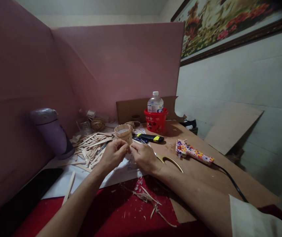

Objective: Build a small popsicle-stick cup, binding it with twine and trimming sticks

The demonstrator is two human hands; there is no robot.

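My left hand (113, 153) and my right hand (144, 156) meet over the table, fingertips pinched together on a small thing I cannot make out. Just behind them stands a small round basket of wooden sticks (123, 131) with twine round its rim. A heap of flat wooden sticks (91, 146) lies to the left of my left hand. Gold-handled scissors (170, 161) lie under and beside my right wrist.
A patterned glue gun (193, 152) with a black cord lies to the right. A black and yellow utility knife (151, 137), a red bucket (155, 121) holding a water bottle (155, 102), a ball of twine (98, 124) and a purple flask (51, 131) stand around. Pink boards wall the left and back.
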